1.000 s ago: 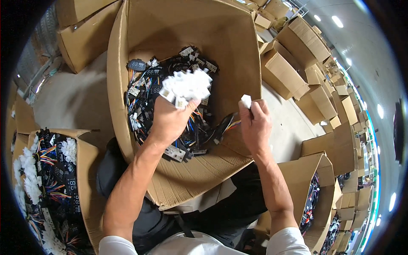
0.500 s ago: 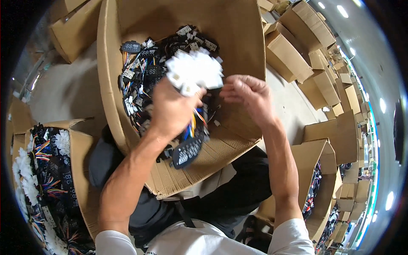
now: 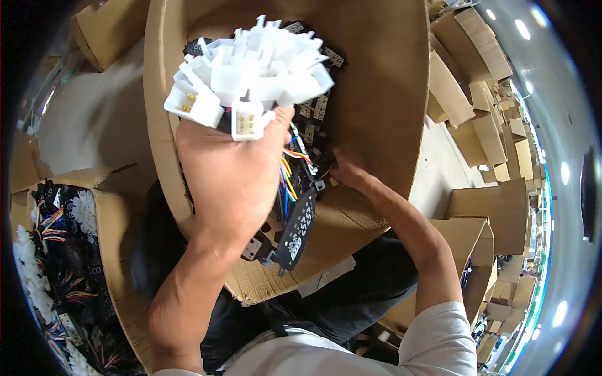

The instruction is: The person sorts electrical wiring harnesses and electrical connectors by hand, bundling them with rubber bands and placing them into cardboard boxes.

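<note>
Over my big open carton (image 3: pixel 379 94), a bunch of white connectors (image 3: pixel 260 72) sits in my left hand (image 3: pixel 227 178).
My left fingers wrap round the bunch; a dark display board (image 3: pixel 297 232) lies at the carton's near side; my right hand (image 3: pixel 352 170) is inside, to the right, its fingers too shadowed to tell; coloured wires (image 3: pixel 287 178) show beside my left hand.

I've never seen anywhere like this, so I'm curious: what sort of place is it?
Probably a warehouse or workshop handling electronic parts. Cardboard boxes crowd the right side, the left hand holds bunched white wire connectors, and a black digital display module shows nearby.
</note>
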The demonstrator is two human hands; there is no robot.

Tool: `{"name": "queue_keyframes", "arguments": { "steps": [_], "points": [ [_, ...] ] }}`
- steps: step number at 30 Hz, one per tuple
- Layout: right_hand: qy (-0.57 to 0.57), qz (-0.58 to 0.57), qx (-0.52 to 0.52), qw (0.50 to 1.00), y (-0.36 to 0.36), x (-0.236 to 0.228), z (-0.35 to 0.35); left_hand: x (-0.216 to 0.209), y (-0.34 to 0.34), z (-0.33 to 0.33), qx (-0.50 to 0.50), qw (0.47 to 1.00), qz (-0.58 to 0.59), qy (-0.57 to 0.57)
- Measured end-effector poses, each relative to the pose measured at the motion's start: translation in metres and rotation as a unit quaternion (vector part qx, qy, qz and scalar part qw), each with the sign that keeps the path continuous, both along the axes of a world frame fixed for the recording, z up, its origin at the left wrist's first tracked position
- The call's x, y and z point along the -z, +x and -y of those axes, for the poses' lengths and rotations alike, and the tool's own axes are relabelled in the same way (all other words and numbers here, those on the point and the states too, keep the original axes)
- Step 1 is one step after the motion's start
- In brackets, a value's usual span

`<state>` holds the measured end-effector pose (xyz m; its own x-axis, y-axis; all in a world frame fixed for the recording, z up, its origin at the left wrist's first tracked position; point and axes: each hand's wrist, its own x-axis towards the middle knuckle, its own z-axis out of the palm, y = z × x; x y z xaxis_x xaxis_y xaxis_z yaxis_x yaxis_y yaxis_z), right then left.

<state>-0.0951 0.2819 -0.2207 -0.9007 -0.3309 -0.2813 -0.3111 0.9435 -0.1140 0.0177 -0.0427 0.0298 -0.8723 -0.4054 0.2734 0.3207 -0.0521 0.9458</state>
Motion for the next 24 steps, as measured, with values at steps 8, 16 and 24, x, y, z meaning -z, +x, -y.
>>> {"name": "queue_keyframes", "arguments": {
  "steps": [8,16,24],
  "points": [
    [0.140,0.026,-0.159,0.977,-0.020,-0.002,0.008,0.005,0.004,0.010,-0.021,1.000,-0.023,0.001],
    [0.015,0.126,-0.018,0.992,0.004,0.053,0.043,0.004,0.010,0.019,-0.015,0.997,0.000,0.081],
    [-0.136,0.300,0.064,0.942,0.010,-0.071,0.063,0.005,0.000,0.009,0.020,0.997,-0.039,0.068]
  ]
}}
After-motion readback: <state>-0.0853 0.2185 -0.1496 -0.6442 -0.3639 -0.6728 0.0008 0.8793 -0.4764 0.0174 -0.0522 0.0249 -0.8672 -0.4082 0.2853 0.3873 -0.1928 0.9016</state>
